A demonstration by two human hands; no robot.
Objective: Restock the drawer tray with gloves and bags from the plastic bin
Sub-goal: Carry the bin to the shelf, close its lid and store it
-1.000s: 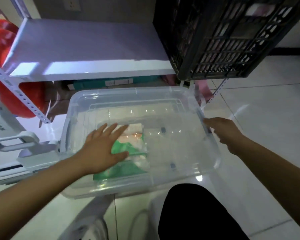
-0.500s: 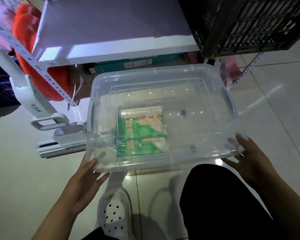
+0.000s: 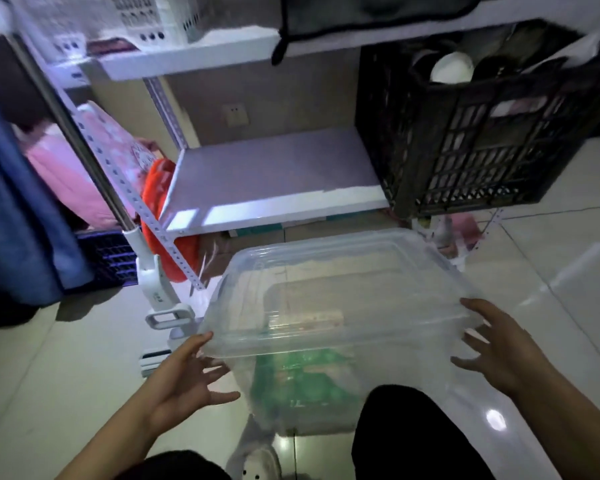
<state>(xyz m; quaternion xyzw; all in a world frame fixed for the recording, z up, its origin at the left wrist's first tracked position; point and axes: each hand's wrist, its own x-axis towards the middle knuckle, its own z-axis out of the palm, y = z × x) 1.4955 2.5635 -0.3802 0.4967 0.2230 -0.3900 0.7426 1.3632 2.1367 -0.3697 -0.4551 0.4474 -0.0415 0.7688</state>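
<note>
A clear plastic bin [image 3: 340, 271] hangs in front of me above the floor, lifted between both hands. My left hand [image 3: 184, 382] grips its near left corner under the rim, fingers spread against the wall. My right hand [image 3: 499, 344] holds the near right corner the same way. Through the bin's wall I see a green and orange packet [image 3: 302, 375] lying on the bottom. No drawer tray is in view.
A white metal shelf [image 3: 274, 174] stands behind the bin, with a black plastic crate [image 3: 471, 140] on its right end. A white handled appliance [image 3: 160, 299] and an orange object [image 3: 160, 188] sit left of the shelf post. Pale tiled floor [image 3: 551, 258] lies to the right.
The bin has come up off the floor and towards me, held at its near corners. The view has tilted up, so more of the shelf shows.
</note>
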